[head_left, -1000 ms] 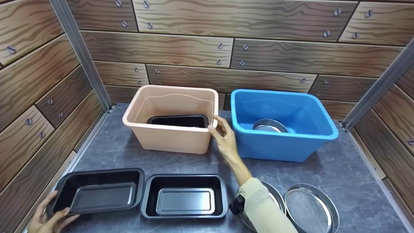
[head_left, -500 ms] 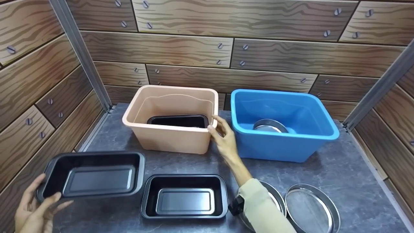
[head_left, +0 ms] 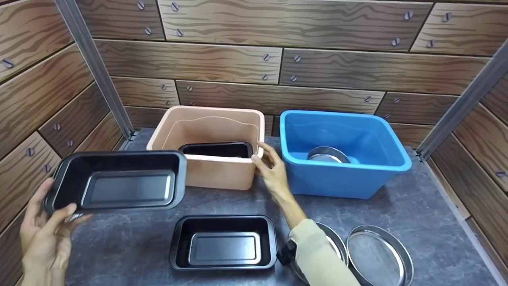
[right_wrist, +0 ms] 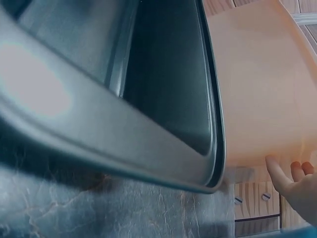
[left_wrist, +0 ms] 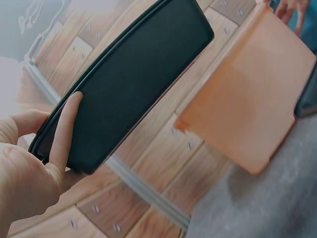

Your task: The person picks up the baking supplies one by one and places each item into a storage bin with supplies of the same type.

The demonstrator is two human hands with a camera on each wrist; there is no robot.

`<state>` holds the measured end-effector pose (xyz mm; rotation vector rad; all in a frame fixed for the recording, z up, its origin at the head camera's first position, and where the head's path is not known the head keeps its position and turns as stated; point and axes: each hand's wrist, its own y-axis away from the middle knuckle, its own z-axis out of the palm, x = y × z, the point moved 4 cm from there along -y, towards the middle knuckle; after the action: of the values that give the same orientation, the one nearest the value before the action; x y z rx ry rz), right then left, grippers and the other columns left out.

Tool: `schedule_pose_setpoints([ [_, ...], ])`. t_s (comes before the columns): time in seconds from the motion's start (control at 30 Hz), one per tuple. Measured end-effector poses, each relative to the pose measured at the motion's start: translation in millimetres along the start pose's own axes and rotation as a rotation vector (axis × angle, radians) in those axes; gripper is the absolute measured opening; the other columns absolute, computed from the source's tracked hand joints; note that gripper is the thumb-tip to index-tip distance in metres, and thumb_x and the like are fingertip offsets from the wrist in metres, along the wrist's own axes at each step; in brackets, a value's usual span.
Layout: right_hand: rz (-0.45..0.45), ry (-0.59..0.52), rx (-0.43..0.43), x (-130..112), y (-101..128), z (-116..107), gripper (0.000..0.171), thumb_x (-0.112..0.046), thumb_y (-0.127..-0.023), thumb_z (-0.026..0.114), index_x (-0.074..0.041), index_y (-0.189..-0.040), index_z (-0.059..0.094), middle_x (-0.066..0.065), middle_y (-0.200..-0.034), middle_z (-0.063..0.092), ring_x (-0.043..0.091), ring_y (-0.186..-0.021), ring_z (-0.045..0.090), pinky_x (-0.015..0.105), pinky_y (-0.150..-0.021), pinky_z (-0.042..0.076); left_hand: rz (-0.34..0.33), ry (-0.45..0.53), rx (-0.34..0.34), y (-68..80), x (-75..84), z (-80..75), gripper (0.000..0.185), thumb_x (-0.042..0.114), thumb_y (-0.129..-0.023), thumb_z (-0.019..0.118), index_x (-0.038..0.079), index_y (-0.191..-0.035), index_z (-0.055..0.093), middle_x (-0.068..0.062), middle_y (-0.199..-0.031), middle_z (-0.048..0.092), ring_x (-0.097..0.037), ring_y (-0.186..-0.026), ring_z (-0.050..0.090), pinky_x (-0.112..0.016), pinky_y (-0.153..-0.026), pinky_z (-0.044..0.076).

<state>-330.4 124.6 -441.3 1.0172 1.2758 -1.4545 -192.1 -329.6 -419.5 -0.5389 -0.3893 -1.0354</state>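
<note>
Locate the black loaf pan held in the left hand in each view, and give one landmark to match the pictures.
Head: the held loaf pan is at middle left, raised off the table, its end gripped by the left hand.
Left wrist: its dark underside runs from lower left to upper centre, fingers on it.
Right wrist: I cannot tell whether it shows; the dark pan there may be another.
Shared landmark: the peach tub.

black loaf pan (head_left: 119, 180), held aloft, level
</note>
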Motion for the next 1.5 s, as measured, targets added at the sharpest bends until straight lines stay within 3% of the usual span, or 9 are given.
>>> schedule_pose_setpoints([
  [0.27, -0.006, 0.0, -0.001, 1, 0, -1, 0.047, -0.014, -0.092, 0.067, -0.011, -0.137, 0.054, 0.014, -0.12, 0.062, 0.024, -0.104, 0.061, 0.06, -0.089, 0.053, -0.008, -0.093, 0.021, -12.2, -17.6, 46.4, 0.07, -0.035, -0.08, 0.042, -0.001, -0.141, 0.044, -0.018, -0.138, 0.041, -0.039, -0.109, 0.062, -0.049, -0.063, 0.058],
  [0.43, 0.001, 0.003, 0.009, 1, 0, -1, 0.047, -0.015, -0.092, 0.068, -0.012, -0.137, 0.054, 0.014, -0.12, 0.062, 0.023, -0.102, 0.061, 0.059, -0.088, 0.053, -0.009, -0.047, 0.077, -23.4, -30.3, 64.5, 0.068, -0.035, -0.078, 0.047, 0.0, -0.136, 0.052, -0.017, -0.136, 0.04, -0.037, -0.112, 0.059, -0.051, -0.062, 0.057],
  [0.57, 0.01, -0.002, 0.016, 1, 1, 0, 0.047, -0.014, -0.092, 0.068, -0.013, -0.136, 0.055, 0.013, -0.118, 0.062, 0.022, -0.1, 0.061, 0.059, -0.088, 0.053, 0.004, -0.037, 0.079, -32.4, -41.4, 75.9, 0.068, -0.035, -0.076, 0.049, 0.001, -0.134, 0.054, -0.018, -0.136, 0.04, -0.038, -0.116, 0.056, -0.052, -0.063, 0.057],
  [0.97, 0.013, 0.011, 0.042, 1, 3, 0, 0.045, -0.015, -0.091, 0.068, -0.015, -0.135, 0.056, 0.01, -0.115, 0.063, 0.019, -0.095, 0.06, 0.062, -0.088, 0.051, -0.055, -0.093, 0.016, -52.7, -83.8, 96.8, 0.07, -0.032, -0.078, 0.05, 0.004, -0.137, 0.052, -0.02, -0.14, 0.039, -0.038, -0.113, 0.057, -0.048, -0.065, 0.058],
  [1.27, 0.002, 0.02, 0.048, 0, 3, 1, 0.047, -0.015, -0.092, 0.067, -0.014, -0.137, 0.055, 0.008, -0.118, 0.063, 0.017, -0.095, 0.059, 0.053, -0.084, 0.055, -0.08, -0.15, 0.016, -70.5, -107.7, 106.8, 0.07, -0.03, -0.079, 0.052, 0.008, -0.138, 0.053, -0.016, -0.144, 0.038, -0.035, -0.124, 0.047, -0.051, -0.067, 0.058],
  [1.5, 0.016, -0.009, 0.037, 3, 3, 0, 0.05, -0.015, -0.092, 0.067, -0.011, -0.139, 0.052, 0.011, -0.121, 0.062, 0.019, -0.098, 0.061, 0.058, -0.088, 0.053, -0.112, -0.176, -0.004, -76.2, -127.5, 110.5, 0.072, -0.029, -0.081, 0.049, 0.01, -0.141, 0.049, -0.019, -0.147, 0.036, -0.034, -0.122, 0.05, -0.05, -0.07, 0.058],
])
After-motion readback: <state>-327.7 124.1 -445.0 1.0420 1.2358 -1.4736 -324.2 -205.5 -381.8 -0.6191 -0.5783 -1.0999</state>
